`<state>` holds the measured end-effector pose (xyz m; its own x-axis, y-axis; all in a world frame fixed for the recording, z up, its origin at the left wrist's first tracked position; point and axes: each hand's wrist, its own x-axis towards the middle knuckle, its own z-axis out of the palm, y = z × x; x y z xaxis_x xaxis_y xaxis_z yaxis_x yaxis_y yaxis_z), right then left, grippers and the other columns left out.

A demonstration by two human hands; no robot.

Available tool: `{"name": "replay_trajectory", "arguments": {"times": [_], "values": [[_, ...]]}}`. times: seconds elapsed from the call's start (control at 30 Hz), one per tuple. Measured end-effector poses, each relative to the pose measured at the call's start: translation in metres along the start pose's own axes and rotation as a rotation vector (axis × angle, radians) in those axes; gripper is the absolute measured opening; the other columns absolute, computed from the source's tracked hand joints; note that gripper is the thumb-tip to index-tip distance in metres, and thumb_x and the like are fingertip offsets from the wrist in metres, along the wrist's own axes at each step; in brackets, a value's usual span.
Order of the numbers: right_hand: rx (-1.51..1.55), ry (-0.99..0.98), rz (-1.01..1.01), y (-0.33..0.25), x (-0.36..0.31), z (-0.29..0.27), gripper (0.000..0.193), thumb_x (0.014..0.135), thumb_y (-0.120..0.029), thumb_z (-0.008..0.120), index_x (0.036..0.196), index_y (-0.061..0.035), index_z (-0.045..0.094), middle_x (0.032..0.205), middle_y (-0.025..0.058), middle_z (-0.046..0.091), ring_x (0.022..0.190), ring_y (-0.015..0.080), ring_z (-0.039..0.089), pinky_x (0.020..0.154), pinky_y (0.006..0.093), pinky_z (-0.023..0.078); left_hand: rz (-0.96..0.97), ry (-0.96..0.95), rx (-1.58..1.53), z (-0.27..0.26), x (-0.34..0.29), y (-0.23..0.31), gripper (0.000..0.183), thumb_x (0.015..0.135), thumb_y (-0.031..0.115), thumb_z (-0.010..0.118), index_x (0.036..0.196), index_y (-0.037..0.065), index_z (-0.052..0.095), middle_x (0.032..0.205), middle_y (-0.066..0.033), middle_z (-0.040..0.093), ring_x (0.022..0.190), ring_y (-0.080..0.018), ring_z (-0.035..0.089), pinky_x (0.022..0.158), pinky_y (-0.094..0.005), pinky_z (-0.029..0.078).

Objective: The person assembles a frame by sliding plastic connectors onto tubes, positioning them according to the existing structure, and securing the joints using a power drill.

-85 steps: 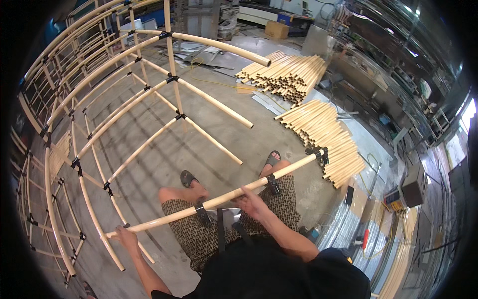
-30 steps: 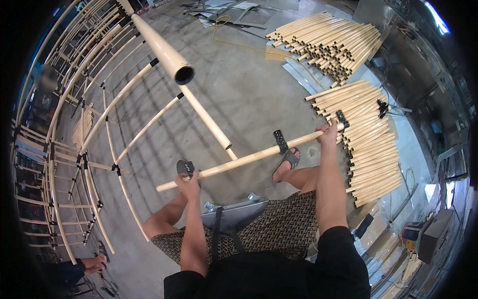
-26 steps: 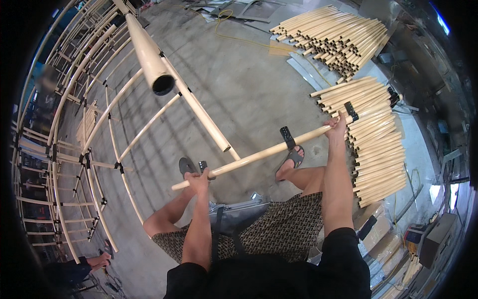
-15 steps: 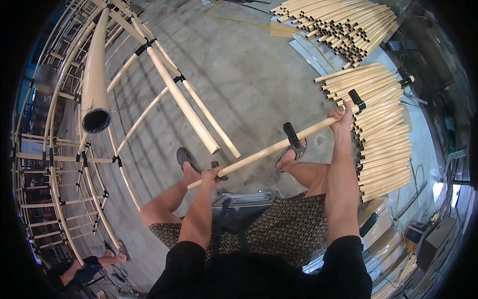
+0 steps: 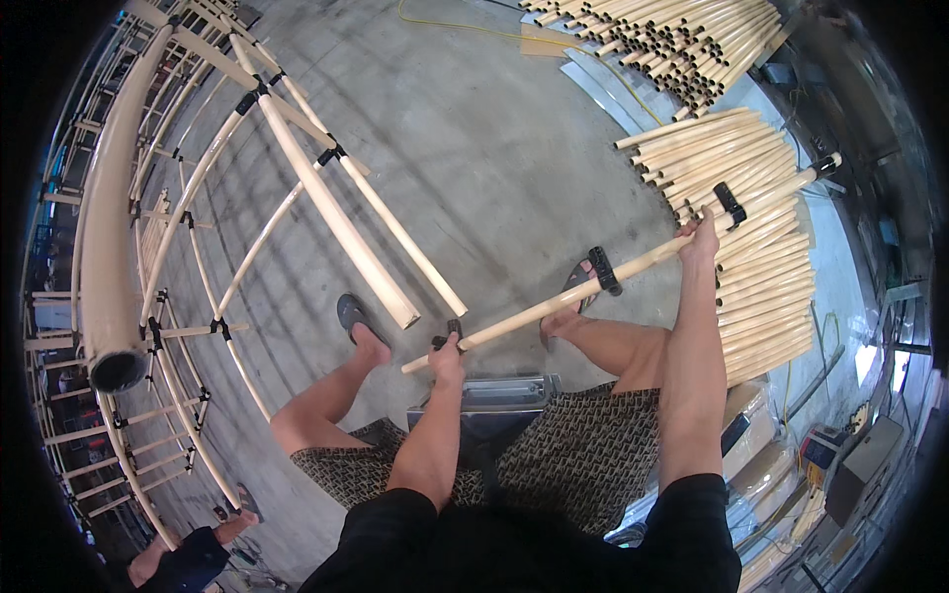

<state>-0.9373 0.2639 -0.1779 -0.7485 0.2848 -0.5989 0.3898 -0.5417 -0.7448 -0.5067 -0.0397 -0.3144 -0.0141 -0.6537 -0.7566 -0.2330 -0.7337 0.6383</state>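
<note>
A long cream-coloured pipe (image 5: 554, 304) slants across in front of me, rising from lower left to upper right. Near its lower end my left hand (image 5: 448, 362) is closed around a black pipe joint (image 5: 452, 334) fitted on it. The pipe's tip sticks out just left of that hand. My right hand (image 5: 700, 237) grips the pipe farther up, just below another black joint (image 5: 730, 205). Between my hands a third black joint (image 5: 604, 272) stands across the pipe, above my right foot. A further black fitting (image 5: 826, 166) caps the far upper end.
Cream pipe frames with black joints (image 5: 259, 94) stand at left; some bars reach toward my feet. A thick pipe end (image 5: 117, 371) juts close by. Stacked pipes (image 5: 761, 326) lie at right, with another pile (image 5: 682, 49) beyond. Another person's leg (image 5: 237, 524) shows at lower left.
The pipe has shifted to the right, both hands moving with it. My left hand now sits more on the lower joint. The frames at left have slid leftward in view.
</note>
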Motion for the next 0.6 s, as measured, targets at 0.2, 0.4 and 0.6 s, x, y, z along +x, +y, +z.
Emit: {"name": "replay_trajectory", "arguments": {"times": [0.2,0.4,0.6], "values": [[0.009,-0.126,-0.051,-0.026,-0.007,0.025,0.027,0.086,-0.022,0.066,0.077,-0.0117,0.044,0.057,0.0008,0.034,0.046,0.0147,0.034,0.046,0.0343,0.034,-0.095,-0.107,-0.063,-0.004,-0.024,-0.011,0.035,0.077,-0.003,0.076,0.106,0.003,0.057,0.101,-0.0104,0.064,0.086,-0.0231,0.066,0.072,-0.0357,0.058],[0.048,-0.142,-0.038,-0.029,-0.008,0.035,0.027,0.085,-0.021,0.067,0.077,-0.0129,0.042,0.056,-0.0015,0.032,0.046,0.0125,0.031,0.046,0.0312,0.031,-0.021,-0.117,0.010,-0.001,-0.028,-0.011,0.044,0.080,-0.006,0.069,0.119,-0.002,0.049,0.105,-0.0164,0.064,0.089,-0.0274,0.068,0.072,-0.0359,0.059],[0.067,-0.120,-0.056,-0.035,0.000,0.023,0.029,0.085,-0.019,0.066,0.076,-0.0135,0.039,0.056,-0.0026,0.028,0.046,0.0116,0.028,0.044,0.0295,0.028,-0.009,-0.184,-0.011,0.007,-0.034,-0.008,0.046,0.080,-0.009,0.067,0.120,-0.003,0.047,0.109,-0.0181,0.061,0.089,-0.0270,0.068,0.074,-0.0349,0.060]]}}
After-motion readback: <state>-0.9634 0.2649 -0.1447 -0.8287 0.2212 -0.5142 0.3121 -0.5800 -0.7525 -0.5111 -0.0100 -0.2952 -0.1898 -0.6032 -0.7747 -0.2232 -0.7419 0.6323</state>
